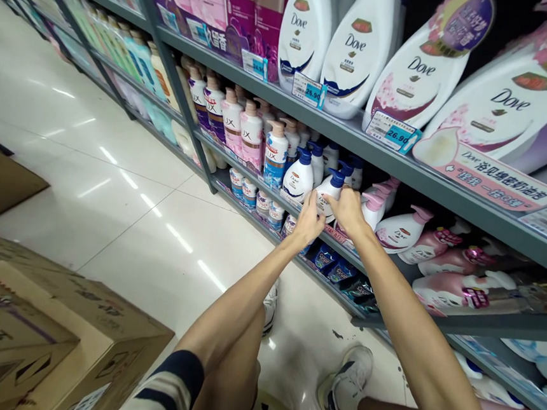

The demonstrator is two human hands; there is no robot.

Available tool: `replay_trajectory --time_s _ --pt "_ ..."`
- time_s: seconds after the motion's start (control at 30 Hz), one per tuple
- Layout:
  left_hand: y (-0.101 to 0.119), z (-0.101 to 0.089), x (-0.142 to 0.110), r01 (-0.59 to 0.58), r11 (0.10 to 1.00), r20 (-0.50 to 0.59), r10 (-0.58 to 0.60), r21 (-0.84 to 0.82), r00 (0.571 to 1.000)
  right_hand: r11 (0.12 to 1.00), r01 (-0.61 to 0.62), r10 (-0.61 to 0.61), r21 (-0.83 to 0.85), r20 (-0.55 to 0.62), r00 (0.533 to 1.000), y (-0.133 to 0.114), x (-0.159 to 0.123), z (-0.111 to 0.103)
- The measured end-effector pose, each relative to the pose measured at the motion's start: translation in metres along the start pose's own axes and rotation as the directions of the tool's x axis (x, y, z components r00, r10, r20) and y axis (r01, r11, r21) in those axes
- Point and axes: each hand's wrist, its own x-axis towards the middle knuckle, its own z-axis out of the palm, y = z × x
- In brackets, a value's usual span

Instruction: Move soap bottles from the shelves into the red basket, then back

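Observation:
Both hands are at a white Dove pump bottle with a dark blue pump head, at the front of the middle shelf. My left hand has its fingers around the bottle's left and lower side. From the right, my right hand grips the same bottle, thumb towards its label. The bottle leans slightly, and the hands cover part of its lower half. Just left of it stands a matching white pump bottle. Pink-topped Dove bottles are right of my right hand.
The upper shelf edge with price tags juts out above my hands. Lux pump bottles line the shelf to the left; small tubs and dark blue packs sit below. Cardboard boxes stand on the floor at lower left.

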Motion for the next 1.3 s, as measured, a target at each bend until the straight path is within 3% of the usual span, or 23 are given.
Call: replay_trajectory --time_s 0.4,0.63,0.8,0.9,0.97,1.03,1.1,1.2,1.3 --pt "-0.009 -0.006 0.001 -0.034 0.999 0.021 0.034 -0.043 0.999 0.999 -0.018 0.02 -0.042 0.069 0.997 -0.003 0.003 -0.008" --pt "-0.014 -0.004 -0.001 -0.037 0.997 0.043 0.04 -0.063 0.998 0.999 0.036 -0.037 0.01 0.015 0.999 0.008 -0.002 -0.003" --pt "-0.01 -0.003 -0.002 -0.022 0.999 0.056 0.025 -0.044 0.998 1.0 -0.018 0.018 0.016 0.017 1.0 -0.002 -0.005 -0.003" --pt "-0.001 -0.007 -0.005 -0.008 1.0 0.024 0.008 -0.027 1.0 0.997 0.01 -0.008 0.081 -0.027 1.0 -0.006 -0.026 -0.015" --pt "0.011 -0.01 -0.009 -0.013 1.0 -0.031 0.013 -0.002 0.999 0.98 0.065 -0.032 0.188 -0.17 0.985 0.003 -0.051 -0.027" --pt "0.027 -0.012 -0.014 -0.012 0.999 -0.079 0.015 0.03 0.997 0.958 0.082 0.021 0.274 -0.354 0.935 0.023 -0.08 -0.038" --pt "0.046 -0.011 -0.018 -0.002 0.999 -0.07 0.005 0.042 0.998 0.955 0.038 0.105 0.293 -0.456 0.884 0.048 -0.104 -0.045" --pt "0.068 -0.006 -0.022 0.024 0.999 0.004 -0.024 0.035 1.0 0.964 -0.029 0.15 0.265 -0.451 0.88 0.076 -0.125 -0.041" --pt "0.07 -0.008 -0.017 0.152 0.986 -0.041 -0.15 0.066 0.988 0.97 -0.014 0.1 0.243 -0.346 0.933 0.076 -0.13 -0.023"
